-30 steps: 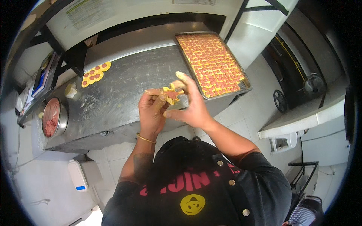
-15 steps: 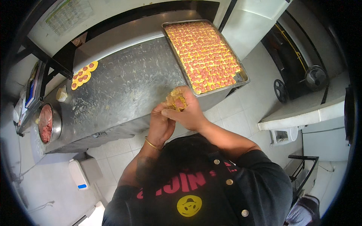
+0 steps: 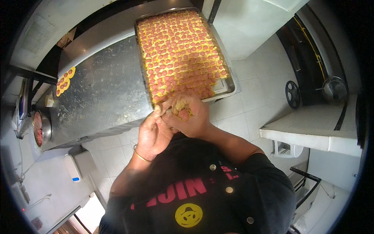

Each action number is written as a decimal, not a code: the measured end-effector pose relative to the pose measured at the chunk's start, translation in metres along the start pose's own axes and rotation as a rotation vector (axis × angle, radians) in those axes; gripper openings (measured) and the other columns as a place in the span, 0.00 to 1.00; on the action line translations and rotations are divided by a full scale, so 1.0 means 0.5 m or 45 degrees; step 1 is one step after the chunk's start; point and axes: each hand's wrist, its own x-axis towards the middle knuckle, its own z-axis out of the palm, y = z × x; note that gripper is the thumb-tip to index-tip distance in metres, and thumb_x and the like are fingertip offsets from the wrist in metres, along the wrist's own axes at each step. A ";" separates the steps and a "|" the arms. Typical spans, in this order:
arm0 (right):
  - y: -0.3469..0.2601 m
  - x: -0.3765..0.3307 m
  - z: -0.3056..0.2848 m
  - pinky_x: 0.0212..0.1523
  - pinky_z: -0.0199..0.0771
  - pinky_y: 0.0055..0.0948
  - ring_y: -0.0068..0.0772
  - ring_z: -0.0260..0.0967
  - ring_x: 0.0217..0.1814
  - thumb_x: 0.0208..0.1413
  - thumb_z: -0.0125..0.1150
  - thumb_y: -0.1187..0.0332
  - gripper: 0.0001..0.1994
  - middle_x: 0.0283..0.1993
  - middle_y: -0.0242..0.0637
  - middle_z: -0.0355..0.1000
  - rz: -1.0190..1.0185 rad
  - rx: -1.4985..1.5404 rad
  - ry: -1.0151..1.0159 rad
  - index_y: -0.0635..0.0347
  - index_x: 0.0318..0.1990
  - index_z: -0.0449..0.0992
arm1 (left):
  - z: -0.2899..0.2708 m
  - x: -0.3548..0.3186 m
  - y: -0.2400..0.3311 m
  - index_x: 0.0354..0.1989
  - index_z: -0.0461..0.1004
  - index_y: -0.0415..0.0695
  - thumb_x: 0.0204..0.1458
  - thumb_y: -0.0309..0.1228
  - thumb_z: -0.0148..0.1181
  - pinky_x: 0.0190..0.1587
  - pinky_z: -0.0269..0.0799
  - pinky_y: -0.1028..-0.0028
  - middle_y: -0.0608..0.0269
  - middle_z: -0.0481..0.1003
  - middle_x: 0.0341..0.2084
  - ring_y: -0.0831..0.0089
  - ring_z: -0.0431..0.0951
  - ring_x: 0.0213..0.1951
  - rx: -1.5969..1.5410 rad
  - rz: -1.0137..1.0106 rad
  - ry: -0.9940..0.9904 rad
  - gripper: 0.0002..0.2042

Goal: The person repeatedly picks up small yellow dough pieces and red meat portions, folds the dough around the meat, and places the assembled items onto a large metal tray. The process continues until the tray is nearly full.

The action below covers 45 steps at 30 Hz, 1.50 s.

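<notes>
My left hand (image 3: 152,132) and my right hand (image 3: 189,117) are pressed together just below the near edge of a big metal tray (image 3: 230,84). Between the fingers I hold small yellow dough rounds with red sausage pieces (image 3: 180,109). The tray is packed with rows of the same yellow rounds topped in red (image 3: 179,50) and rests on a floured steel counter (image 3: 105,89). A gold bangle circles my left wrist.
A few more yellow rounds (image 3: 64,80) lie at the counter's far left. A metal bowl of red pieces (image 3: 39,128) stands at the left end. White tiled floor lies below, a white counter (image 3: 311,134) at the right, and a round fan (image 3: 292,93) by the dark wall.
My hands have drawn together and come up to the tray's near edge. The view has swung right, so the tray now fills the upper middle.
</notes>
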 end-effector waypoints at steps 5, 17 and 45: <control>0.073 -0.028 -0.089 0.53 0.77 0.42 0.48 0.78 0.47 0.49 0.73 0.69 0.20 0.44 0.42 0.80 0.070 0.146 -0.241 0.58 0.51 0.79 | 0.011 0.063 -0.039 0.72 0.60 0.38 0.73 0.51 0.41 0.68 0.66 0.55 0.45 0.71 0.65 0.55 0.73 0.65 -0.069 -0.175 0.034 0.31; 0.225 -0.023 -0.364 0.45 0.77 0.49 0.54 0.75 0.46 0.55 0.65 0.68 0.12 0.40 0.45 0.76 0.278 -0.611 -0.457 0.57 0.46 0.77 | 0.020 0.300 -0.137 0.79 0.49 0.44 0.73 0.53 0.42 0.62 0.71 0.65 0.48 0.77 0.56 0.63 0.78 0.58 0.556 -0.153 0.112 0.34; 0.315 0.030 -0.320 0.51 0.75 0.57 0.63 0.78 0.46 0.53 0.62 0.67 0.20 0.40 0.61 0.79 0.572 -0.991 -0.525 0.70 0.51 0.76 | -0.082 0.085 -0.100 0.67 0.67 0.44 0.71 0.38 0.53 0.60 0.75 0.68 0.58 0.76 0.59 0.69 0.79 0.55 0.468 0.405 0.681 0.20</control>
